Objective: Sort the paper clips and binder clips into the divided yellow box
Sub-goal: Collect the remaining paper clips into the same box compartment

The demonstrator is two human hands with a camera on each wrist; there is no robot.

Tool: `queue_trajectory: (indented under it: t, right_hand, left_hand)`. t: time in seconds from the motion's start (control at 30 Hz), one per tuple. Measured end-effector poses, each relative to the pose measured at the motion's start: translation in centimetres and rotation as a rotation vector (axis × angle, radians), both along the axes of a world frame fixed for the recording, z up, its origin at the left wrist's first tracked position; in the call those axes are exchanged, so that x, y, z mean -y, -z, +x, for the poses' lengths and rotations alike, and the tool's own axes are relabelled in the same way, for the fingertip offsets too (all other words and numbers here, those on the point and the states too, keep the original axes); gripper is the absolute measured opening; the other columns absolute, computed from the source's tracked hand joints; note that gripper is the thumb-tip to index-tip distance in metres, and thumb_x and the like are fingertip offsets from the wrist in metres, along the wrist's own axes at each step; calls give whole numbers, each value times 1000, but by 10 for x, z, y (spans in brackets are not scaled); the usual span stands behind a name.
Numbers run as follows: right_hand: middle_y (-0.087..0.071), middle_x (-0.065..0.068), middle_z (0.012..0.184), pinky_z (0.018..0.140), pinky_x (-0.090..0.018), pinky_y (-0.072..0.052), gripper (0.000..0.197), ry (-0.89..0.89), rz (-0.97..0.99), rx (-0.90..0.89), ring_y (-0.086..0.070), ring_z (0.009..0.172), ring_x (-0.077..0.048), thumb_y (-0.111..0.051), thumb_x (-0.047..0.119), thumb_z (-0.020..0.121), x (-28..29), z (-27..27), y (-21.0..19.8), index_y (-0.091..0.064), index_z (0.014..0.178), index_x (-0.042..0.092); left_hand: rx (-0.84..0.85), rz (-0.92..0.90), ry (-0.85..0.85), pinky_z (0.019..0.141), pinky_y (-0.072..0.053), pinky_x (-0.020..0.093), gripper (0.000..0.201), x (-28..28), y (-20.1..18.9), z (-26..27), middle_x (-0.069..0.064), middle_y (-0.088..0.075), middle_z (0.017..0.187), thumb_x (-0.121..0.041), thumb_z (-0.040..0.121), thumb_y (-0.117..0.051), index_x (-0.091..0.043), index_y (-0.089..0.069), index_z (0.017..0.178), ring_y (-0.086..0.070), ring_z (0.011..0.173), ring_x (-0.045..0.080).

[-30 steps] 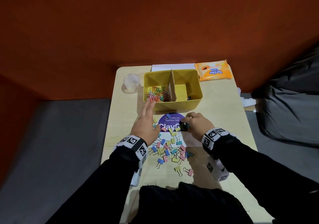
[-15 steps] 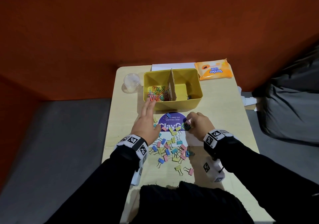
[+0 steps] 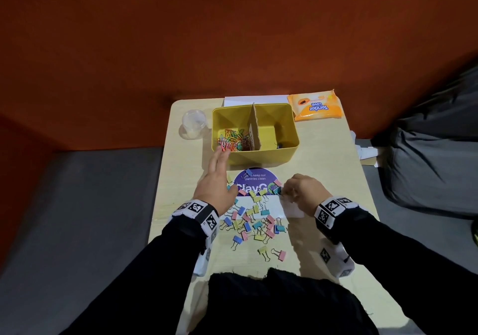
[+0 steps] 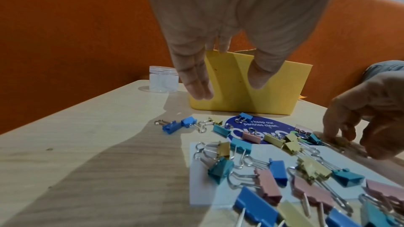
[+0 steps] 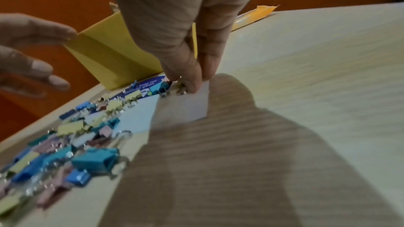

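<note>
The divided yellow box (image 3: pixel 289 151) stands at the table's far middle, with a cardboard divider. Coloured paper clips (image 3: pixel 231 141) fill its left compartment; a small dark item lies in the right one. Several pastel binder clips (image 3: pixel 254 222) are scattered on the table between my hands. My left hand (image 3: pixel 218 177) hovers with straight fingers, its tips by the box's front left corner (image 4: pixel 196 103). My right hand (image 3: pixel 283 191) is curled, and its fingertips (image 5: pixel 190 82) pinch a teal binder clip (image 4: pixel 314 138) at the pile's far right edge.
A clear plastic jar (image 3: pixel 192 124) stands left of the box, and an orange wipes pack (image 3: pixel 316 106) lies to its right. A purple round sticker (image 3: pixel 254 179) and white paper (image 3: pixel 292 209) lie under the clips. The table is narrow, with floor on both sides.
My right hand has drifted slightly right and towards me while still at the clip. The left hand has stayed where it was.
</note>
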State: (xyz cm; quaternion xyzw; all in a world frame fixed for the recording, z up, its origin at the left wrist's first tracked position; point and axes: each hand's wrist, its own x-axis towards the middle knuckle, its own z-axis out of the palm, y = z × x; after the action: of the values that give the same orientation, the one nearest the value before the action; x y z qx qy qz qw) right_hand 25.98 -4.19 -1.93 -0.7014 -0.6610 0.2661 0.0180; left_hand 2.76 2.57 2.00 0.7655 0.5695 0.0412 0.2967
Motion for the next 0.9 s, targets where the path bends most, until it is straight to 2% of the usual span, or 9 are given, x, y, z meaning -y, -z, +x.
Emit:
queue_trajectory:
  t: [0.17,0.3,0.33,0.43,0.53,0.6,0.67,0.8,0.9]
  right_hand:
    - [-60,-8,102,76,-30,-46,21,-87,-67,99,-59,93,-28,-54,16,90,1,-2,-6,-64,108,14]
    - [-58,-10,97,67,-27,-38,9,-101,-125,144,-57,90,-29,-54,14,86,2,-2,-13,-57,95,13]
    - [-58,-11,92,65,-27,-36,5,-74,-132,134,-56,87,-29,-52,11,85,3,-2,-13,-53,88,14]
    - [-53,-10,73,60,-28,-34,14,152,-117,-12,-48,71,-28,-47,11,87,8,-1,-14,-41,76,16]
    - [-57,-17,82,64,-32,-38,12,354,-89,-188,-49,74,-29,-41,2,86,7,-1,-18,-44,87,13]
    - [-61,-19,90,67,-33,-40,13,391,-108,-239,-52,78,-29,-40,10,91,3,-6,-20,-46,103,12]
    - [-64,-14,95,70,-33,-44,19,387,-144,-196,-57,82,-29,-41,26,96,-4,-13,-20,-45,111,16]
    - [-65,2,103,72,-28,-44,31,351,-173,5,-59,96,-20,-58,44,86,-17,-25,-11,-55,107,20]
    - [-65,-1,101,67,-28,-42,33,338,-167,99,-57,88,-21,-62,43,84,-26,-34,-9,-55,103,16]
  left_hand:
    - [-9,-2,7,85,-54,38,88,0,-1,-1,-20,9,158,-21,86,-66,-32,-8,151,-62,108,24]
    - [-12,8,6,82,-54,37,87,-1,0,0,-20,8,158,-22,87,-66,-32,-8,151,-61,109,24]
    - [-12,9,5,82,-54,36,87,-1,0,1,-20,8,158,-22,87,-66,-33,-8,151,-61,109,23]
    - [-17,20,8,81,-55,35,88,-1,0,0,-19,8,159,-22,86,-66,-32,-7,151,-62,107,24]
    - [-23,15,10,77,-52,32,88,-2,0,0,-18,8,159,-22,87,-65,-32,-6,152,-63,106,23]
    - [-24,17,12,76,-51,31,88,-1,-1,0,-18,8,159,-22,87,-65,-31,-7,152,-63,106,23]
    - [-27,17,13,75,-51,30,88,-1,-1,0,-17,8,159,-22,87,-65,-31,-7,152,-62,107,22]
    - [-33,8,5,76,-51,30,89,-1,-4,1,-17,9,159,-22,87,-66,-31,-6,152,-63,106,21]
    - [-36,6,11,76,-51,29,88,-1,-5,1,-17,9,159,-21,87,-65,-31,-6,152,-63,105,22]
